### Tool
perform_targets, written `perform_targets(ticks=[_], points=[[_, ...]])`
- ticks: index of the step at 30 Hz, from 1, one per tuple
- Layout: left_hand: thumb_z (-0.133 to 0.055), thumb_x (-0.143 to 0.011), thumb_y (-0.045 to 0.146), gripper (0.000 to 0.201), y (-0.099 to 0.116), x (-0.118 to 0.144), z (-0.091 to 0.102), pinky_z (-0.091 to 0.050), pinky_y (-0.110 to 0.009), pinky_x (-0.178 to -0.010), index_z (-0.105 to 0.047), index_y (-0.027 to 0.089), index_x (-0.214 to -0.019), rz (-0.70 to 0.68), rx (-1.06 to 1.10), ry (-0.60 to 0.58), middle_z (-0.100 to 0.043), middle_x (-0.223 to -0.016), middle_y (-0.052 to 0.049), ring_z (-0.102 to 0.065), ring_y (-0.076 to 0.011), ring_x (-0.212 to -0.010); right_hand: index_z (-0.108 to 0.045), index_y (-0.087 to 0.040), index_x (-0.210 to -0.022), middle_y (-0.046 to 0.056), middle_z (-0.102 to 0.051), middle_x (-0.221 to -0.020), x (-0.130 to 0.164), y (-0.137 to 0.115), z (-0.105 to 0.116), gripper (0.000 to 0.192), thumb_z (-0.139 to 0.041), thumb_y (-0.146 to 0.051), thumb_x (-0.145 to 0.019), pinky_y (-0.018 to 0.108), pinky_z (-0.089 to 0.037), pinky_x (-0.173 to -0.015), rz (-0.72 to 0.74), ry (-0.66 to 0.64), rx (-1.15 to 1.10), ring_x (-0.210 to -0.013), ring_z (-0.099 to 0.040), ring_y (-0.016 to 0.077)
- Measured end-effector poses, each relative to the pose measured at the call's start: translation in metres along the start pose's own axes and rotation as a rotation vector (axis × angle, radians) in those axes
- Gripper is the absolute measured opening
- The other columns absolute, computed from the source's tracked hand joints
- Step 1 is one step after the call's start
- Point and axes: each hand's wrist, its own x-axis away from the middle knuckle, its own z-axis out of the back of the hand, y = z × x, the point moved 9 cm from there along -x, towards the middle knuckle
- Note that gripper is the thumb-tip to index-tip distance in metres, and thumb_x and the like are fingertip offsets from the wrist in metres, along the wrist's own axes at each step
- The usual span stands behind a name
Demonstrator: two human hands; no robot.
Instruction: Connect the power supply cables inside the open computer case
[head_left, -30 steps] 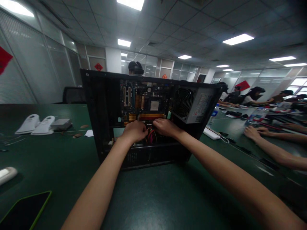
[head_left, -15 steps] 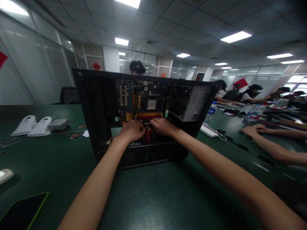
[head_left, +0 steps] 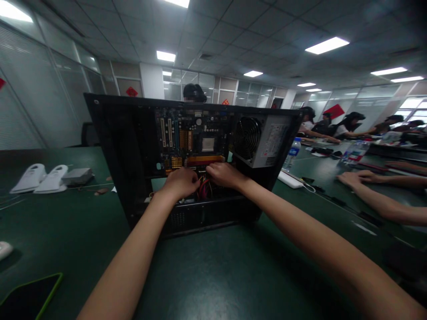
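Note:
A black computer case (head_left: 110, 146) stands on the green table with its inside facing me. Within it are a motherboard (head_left: 208, 133) and, at the upper right, a power supply (head_left: 274, 142) beside a black fan (head_left: 247, 138). My left hand (head_left: 182, 182) reaches into the lower middle of the case, its fingers curled. Close to its right, my right hand (head_left: 225, 174) is closed too, just below the orange and red memory slots (head_left: 207, 160). Coloured cables (head_left: 204, 190) hang between and below both hands. The fingertips are turned away, so what they grip is hidden.
A phone with a green edge (head_left: 31, 295) lies at front left. White objects (head_left: 50, 178) and a grey box (head_left: 77, 176) sit further back. On the right are a water bottle (head_left: 293, 149), a white power bank-like block (head_left: 289, 179) and another person's hands (head_left: 355, 178).
The view has shifted slightly, and the case's left side appears a little further left. Both hands stay in nearly the same place among the cables.

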Motion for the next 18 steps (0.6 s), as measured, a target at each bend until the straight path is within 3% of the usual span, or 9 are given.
perform_targets(ticks=[14,18], points=[[-0.046,-0.095,0.037,0.033,0.003,0.012,0.002,-0.049,-0.033,-0.072,-0.077,0.026,-0.098,-0.071,-0.012,0.068,-0.077,-0.097,-0.008,-0.071,-0.0272,-0.093,-0.062,-0.008,-0.107,0.017,-0.068,-0.104,-0.003,0.001,0.005,0.017,-0.048,-0.012,-0.097,0.032,-0.043,-0.075,-0.018,0.017,-0.062,-0.096,-0.063,0.0257],[-0.045,-0.096,0.036,0.034,0.013,0.009,0.009,-0.050,-0.034,-0.074,-0.077,0.024,-0.095,-0.103,-0.019,0.079,-0.077,-0.094,-0.008,-0.071,-0.0264,-0.091,-0.061,-0.008,-0.108,0.017,-0.068,-0.106,-0.005,0.001,0.002,0.019,-0.045,-0.012,-0.098,0.033,-0.044,-0.076,-0.013,-0.002,-0.047,-0.098,-0.064,0.0265]])
